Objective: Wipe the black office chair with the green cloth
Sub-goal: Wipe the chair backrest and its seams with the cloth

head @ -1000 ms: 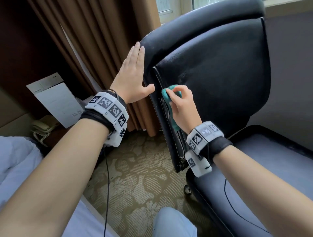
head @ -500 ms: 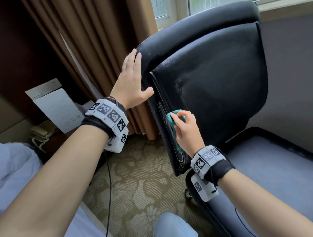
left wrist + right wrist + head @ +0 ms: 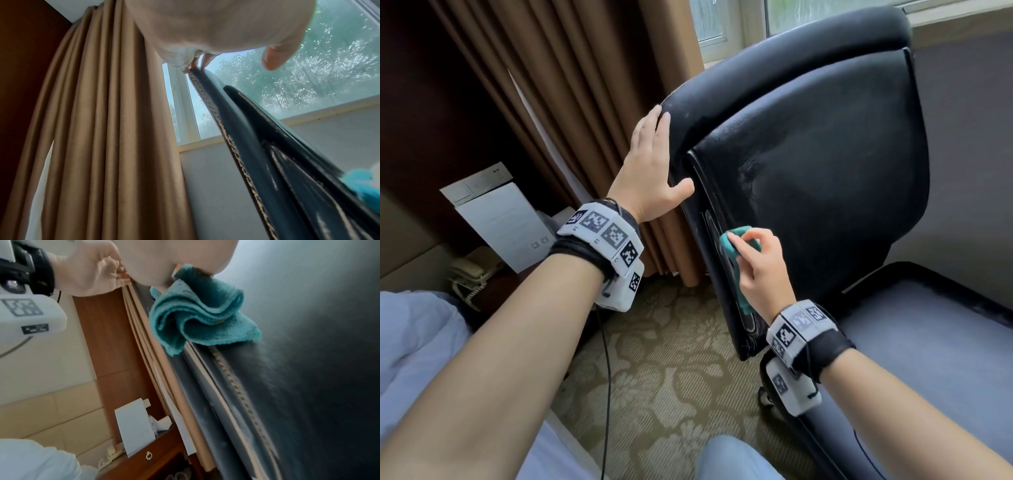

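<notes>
My right hand (image 3: 760,270) has slid the green cloth (image 3: 732,253) down the chair (image 3: 825,192) backrest's left edge toward lower centre frame.

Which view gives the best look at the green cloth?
The right wrist view: the green cloth fills the frame's middle, folds and weave clear, bunched under the right hand. The head view shows it mostly covered by fingers against the chair edge; the left wrist view catches only a blurred corner.
</notes>
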Available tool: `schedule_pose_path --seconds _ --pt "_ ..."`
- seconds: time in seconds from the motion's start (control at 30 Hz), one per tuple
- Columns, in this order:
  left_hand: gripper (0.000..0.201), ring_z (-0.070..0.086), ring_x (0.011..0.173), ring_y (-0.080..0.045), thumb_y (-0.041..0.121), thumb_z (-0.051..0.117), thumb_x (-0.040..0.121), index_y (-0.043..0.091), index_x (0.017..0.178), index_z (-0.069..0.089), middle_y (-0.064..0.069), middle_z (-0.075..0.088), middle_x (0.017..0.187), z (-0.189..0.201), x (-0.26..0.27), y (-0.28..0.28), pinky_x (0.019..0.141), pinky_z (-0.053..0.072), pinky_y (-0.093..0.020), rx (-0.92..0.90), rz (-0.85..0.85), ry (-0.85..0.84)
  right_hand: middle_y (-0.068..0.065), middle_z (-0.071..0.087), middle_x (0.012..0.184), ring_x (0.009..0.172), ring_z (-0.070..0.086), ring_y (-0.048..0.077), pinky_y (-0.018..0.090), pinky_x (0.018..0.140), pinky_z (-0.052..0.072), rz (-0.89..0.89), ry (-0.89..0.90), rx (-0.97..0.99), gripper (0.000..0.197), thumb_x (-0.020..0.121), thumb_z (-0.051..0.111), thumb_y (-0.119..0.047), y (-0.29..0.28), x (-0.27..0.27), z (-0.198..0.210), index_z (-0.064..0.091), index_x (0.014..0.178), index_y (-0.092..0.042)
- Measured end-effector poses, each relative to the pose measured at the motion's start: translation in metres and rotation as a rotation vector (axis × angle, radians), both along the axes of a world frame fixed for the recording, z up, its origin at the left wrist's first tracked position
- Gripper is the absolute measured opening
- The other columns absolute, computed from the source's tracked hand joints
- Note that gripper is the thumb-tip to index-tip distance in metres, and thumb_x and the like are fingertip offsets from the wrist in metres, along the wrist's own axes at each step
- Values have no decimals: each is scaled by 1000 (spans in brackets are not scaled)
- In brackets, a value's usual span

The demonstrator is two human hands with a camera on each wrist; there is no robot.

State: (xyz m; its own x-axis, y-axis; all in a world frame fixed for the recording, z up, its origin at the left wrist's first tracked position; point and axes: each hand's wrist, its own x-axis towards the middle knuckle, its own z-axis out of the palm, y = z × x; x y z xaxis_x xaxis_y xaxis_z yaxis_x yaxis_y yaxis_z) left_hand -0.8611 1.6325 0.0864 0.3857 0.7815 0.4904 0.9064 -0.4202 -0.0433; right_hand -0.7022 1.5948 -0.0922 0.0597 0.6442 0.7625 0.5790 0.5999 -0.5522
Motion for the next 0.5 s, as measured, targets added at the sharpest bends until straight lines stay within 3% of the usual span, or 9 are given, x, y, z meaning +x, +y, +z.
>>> schedule_pose_path --seconds 0.2,0.33,0.4,0.5 --pt "94 4 144 -33 42 46 74 -6 146 11 -22 7 155 0 6 2 115 2 -29 1 22 -5 18 54 106 97 40 19 31 78 51 -30 -20 16 33 79 50 2 4 -3 3 65 109 1" --pt "93 4 143 -34 42 51 77 -6 146 12 -22 7 154 2 4 2 116 4 -33 3 16 27 22 54 108 99 48 29 36 81 51 -31 7 65 34 81 50 4 21 -16 50 62 113 3" --pt "94 5 143 -34 45 48 76 -6 146 13 -23 8 154 1 3 3 115 4 -31 8 14 33 24 54 109 96 52 37 38 80 52 -28 -8 95 33 81 53 6 33 -22 79 63 112 5" --pt "99 6 143 -35 54 38 72 -7 146 14 -23 9 154 -1 2 5 113 0 -26 2 5 25 23 56 105 91 55 38 40 72 54 -10 -77 145 30 79 55 6 48 -21 104 65 107 4"
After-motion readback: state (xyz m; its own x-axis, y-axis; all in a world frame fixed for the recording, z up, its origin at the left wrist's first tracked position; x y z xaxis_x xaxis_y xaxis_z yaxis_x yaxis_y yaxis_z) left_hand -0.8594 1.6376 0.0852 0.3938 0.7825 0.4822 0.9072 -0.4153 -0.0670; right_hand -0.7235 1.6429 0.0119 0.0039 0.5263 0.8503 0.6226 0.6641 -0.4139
